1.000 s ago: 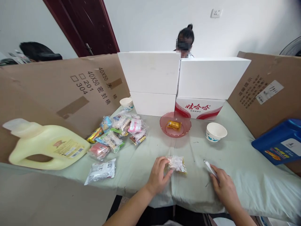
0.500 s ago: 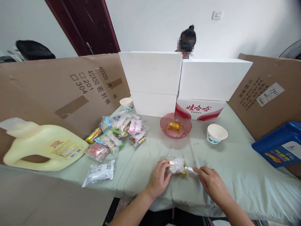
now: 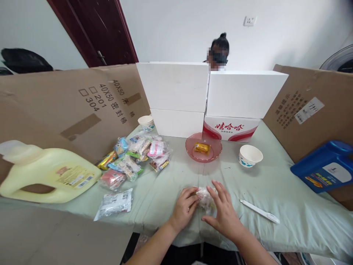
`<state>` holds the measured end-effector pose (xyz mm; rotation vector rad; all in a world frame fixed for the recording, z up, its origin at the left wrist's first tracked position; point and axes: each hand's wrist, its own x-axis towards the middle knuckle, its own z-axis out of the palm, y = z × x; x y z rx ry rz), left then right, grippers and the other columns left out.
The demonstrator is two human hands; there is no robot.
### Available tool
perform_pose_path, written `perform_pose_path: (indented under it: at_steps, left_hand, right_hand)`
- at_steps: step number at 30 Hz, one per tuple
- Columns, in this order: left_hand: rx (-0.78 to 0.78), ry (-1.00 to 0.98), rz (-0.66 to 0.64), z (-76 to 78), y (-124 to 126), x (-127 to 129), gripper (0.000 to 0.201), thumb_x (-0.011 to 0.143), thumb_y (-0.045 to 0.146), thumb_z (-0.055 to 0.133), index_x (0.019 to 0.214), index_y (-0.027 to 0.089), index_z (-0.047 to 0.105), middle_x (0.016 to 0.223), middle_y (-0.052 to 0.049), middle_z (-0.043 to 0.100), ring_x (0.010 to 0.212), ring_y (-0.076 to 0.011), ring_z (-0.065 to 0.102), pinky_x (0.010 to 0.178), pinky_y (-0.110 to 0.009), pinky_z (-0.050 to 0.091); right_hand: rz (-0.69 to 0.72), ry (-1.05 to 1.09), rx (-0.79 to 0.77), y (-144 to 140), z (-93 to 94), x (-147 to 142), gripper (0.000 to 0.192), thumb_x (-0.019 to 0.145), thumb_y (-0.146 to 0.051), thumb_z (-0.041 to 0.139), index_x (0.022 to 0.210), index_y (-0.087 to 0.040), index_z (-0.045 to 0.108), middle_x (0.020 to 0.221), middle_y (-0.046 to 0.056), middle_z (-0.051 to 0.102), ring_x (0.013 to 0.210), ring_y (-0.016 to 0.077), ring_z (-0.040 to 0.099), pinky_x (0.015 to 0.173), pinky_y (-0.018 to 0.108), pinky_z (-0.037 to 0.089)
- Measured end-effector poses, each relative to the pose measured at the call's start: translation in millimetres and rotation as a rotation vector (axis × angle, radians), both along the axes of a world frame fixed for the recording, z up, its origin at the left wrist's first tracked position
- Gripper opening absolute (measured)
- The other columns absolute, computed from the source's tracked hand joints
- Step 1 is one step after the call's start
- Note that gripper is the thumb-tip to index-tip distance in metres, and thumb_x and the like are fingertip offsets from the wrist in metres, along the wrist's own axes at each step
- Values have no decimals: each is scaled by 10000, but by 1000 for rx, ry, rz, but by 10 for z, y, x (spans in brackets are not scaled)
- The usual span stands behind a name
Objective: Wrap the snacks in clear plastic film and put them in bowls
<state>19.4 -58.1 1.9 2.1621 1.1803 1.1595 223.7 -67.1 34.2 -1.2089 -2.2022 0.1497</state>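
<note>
Near the front edge of the table lies a small snack packet (image 3: 204, 197) in clear, crinkled wrapping with a pale filling. My left hand (image 3: 185, 206) grips its left end between thumb and fingers. Over its right side hovers my right hand (image 3: 224, 213), fingers spread and thumb apart; whether the fingertips touch the wrapping I cannot tell. To the right, a white utility knife (image 3: 260, 212) rests on the cloth with its tip pointing up and left. Beyond my hands, a pink glass bowl (image 3: 190, 151) holds one yellow-wrapped snack (image 3: 202, 148).
Left of my hands are a heap of wrapped snacks (image 3: 128, 166), a silver packet (image 3: 114, 202) and a big yellow jug (image 3: 55, 173). White paper cups (image 3: 250, 156) stand right and far left. A blue bottle (image 3: 324, 165) leans at right. White boxes (image 3: 179, 88) wall the back; a person sits behind.
My right hand has put the utility knife down on the cloth to the right and moved left to the snack packet, its fingers now spread. My left hand still holds the packet.
</note>
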Motion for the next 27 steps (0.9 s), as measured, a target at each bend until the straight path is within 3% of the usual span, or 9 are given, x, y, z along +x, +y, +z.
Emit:
perform_pose_path:
  at_steps: [4,8,10,13,15,17,19,22,27]
  left_hand:
    - [-141,-287,147,-46,-27,-45,222,942,332,489,942,210,674,1131,-93,648,1070,-225,590,945,-392,467]
    - [-396,-720,438,-149,-14,-213,333,878,514,535,890,188,597,959,-80,665,837,-207,642,757,-341,530]
    - [-394,-788,546,-155,-43,-305,335,845,524,573,898,194,559,919,-64,642,746,-188,625,662,-316,530]
    - [-85,-598,592,-47,-173,-362,175,876,381,569,926,218,526,894,-41,596,791,-183,597,709,-319,513]
    - [136,-342,329,83,-278,-325,41,893,259,518,920,229,523,822,-27,585,768,-175,579,723,-320,500]
    - [228,-78,-2,212,-330,-250,55,881,204,479,875,223,531,743,-25,583,711,-175,565,685,-321,493]
    - [217,117,-120,302,-286,-177,89,877,211,465,841,210,546,732,-41,599,743,-196,577,710,-351,494]
    - [171,283,18,336,-60,-144,165,910,220,429,875,196,588,955,-88,661,1034,-254,577,926,-458,446]
    - [144,476,204,260,311,-239,311,906,241,498,1208,210,567,1446,-112,434,1385,-322,294,1082,-573,280]
  right_hand:
    - [-105,158,76,143,-190,3,158,888,-305,533,993,-243,633,1198,77,627,1206,264,505,966,470,421]
    - [-358,308,41,145,-388,534,238,906,-401,497,863,-214,637,957,82,688,947,237,612,860,435,478]
    - [-443,295,8,58,-418,797,290,890,-464,504,848,-213,645,925,85,692,914,249,615,829,435,487]
    - [-549,286,10,-137,-337,971,309,890,-487,494,875,-215,640,902,85,686,901,255,617,810,420,492]
    - [-533,302,25,-263,-213,901,256,910,-433,484,930,-217,620,896,74,676,867,232,625,778,378,500]
    - [-332,283,16,-345,-73,714,178,929,-342,467,942,-223,600,872,57,666,824,199,630,732,329,503]
    - [-17,181,-29,-355,42,476,147,934,-267,454,909,-229,594,850,40,664,836,183,629,758,322,502]
    - [237,-20,-66,-223,94,184,174,931,-202,439,955,-224,610,983,47,681,1035,202,600,941,394,454]
    - [-6,-212,38,140,-96,62,340,922,-217,439,1242,-168,546,1317,118,564,1292,280,431,1025,475,361]
